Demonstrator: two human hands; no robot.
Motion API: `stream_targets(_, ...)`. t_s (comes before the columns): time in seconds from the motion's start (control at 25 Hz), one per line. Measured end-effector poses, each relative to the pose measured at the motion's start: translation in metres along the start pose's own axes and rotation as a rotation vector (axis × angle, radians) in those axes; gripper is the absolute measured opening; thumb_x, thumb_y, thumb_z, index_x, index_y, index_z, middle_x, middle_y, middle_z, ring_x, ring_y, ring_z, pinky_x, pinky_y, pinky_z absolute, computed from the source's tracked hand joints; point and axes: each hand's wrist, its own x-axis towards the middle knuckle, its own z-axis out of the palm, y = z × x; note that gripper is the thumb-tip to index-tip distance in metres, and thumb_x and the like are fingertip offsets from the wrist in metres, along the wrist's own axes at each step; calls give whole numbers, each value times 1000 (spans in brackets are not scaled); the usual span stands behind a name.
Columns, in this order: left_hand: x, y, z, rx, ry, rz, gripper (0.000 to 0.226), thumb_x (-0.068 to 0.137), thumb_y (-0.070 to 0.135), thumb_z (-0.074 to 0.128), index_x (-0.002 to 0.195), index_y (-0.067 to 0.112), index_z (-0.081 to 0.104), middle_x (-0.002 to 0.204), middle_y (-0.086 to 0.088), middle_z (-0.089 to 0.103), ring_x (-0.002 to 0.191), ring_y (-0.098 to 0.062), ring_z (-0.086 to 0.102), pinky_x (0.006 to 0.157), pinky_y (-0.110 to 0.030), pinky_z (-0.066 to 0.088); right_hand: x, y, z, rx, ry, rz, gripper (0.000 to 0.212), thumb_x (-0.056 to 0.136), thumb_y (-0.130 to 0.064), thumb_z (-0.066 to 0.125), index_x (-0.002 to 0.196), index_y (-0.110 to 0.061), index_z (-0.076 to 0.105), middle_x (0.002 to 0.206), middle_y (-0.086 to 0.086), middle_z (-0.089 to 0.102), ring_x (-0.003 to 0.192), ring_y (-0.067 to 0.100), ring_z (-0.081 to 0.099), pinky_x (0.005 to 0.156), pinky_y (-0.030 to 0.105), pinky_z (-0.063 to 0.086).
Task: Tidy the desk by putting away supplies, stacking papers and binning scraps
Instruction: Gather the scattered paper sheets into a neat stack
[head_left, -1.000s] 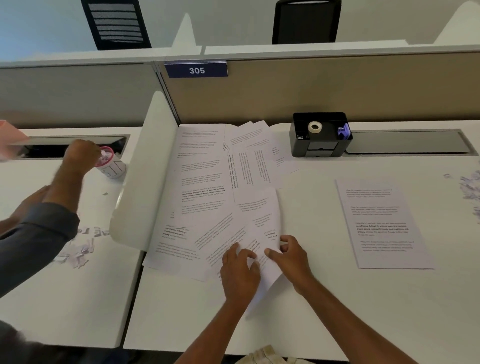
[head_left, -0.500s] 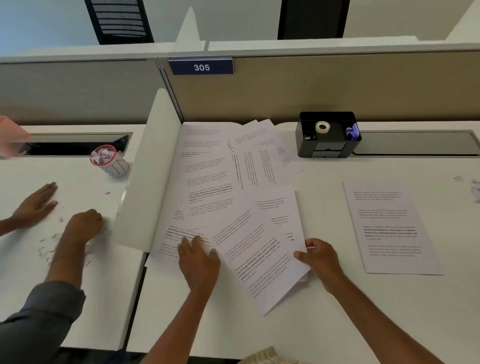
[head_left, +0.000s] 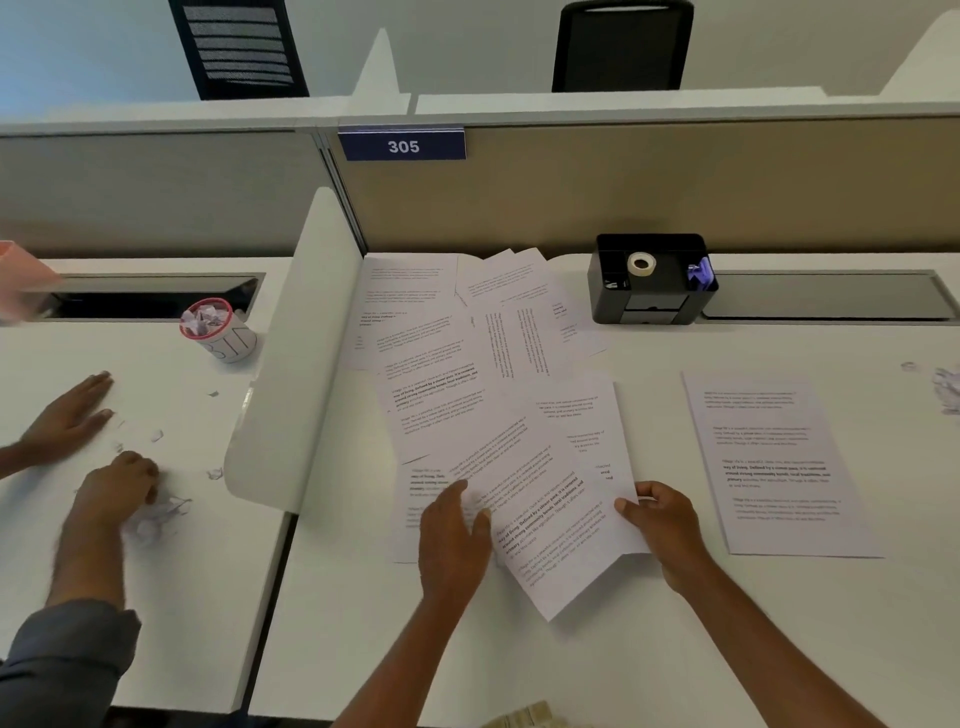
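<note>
- The loose papers (head_left: 457, 374) lie fanned across the middle of the desk (head_left: 701, 649). They overlap at odd angles from the partition down towards the near edge, and nothing is squared into a stack yet.
- The tilted sheet (head_left: 556, 525) on top at the near end now sits further out of the fan than a second ago, its lower corner swung towards the person. I judge that gathering has begun, one sheet at a time.
- The hands were close together at the bottom of the fan a second ago and are now spread to either side of that sheet.
- The right hand (head_left: 662, 525) pinches the sheet's right edge, thumb on top and fingers curled beneath.
- The left hand (head_left: 454, 540) lies flat with straight fingers, pressing the papers by the sheet's left edge and gripping nothing.
- Both forearms reach in from the near edge.
- A single sheet (head_left: 774, 462) lies apart on the right.
- Scraps (head_left: 948, 387) wait at the far right edge.
- The black organiser (head_left: 652, 299), holding a tape roll (head_left: 641, 264), stands at the back.
</note>
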Motion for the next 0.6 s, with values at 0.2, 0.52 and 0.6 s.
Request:
stream_targets(0.2,12,-1,-15,136,131,-181,66,97,34,78,155,19,50,167,-14,44,156,-35,38,118,-61,43,-4,1,3,4,23,13,16,91,-16,78,105,-19,71,98,3,78,88,25,75,80,45,64)
stream_targets(0.52,-10,5,1,310,-18,-96,77,102,45,64,167,18,33,179,-7,23,165,-29,21,125,-54,35,-20,-3,18,12,27,-12,25,92,-16,77,113,-19,63,104,-1,73,90,17,71,66,28,53)
stream_targets(0.6,-17,9,7,307,-43,-77,78,103,46,62,169,18,30,180,-5,21,166,-28,18,128,-53,32,-25,-6,22,-52,46,-28,19,93,-19,77,108,-20,65,103,-2,73,86,12,69,63,25,52)
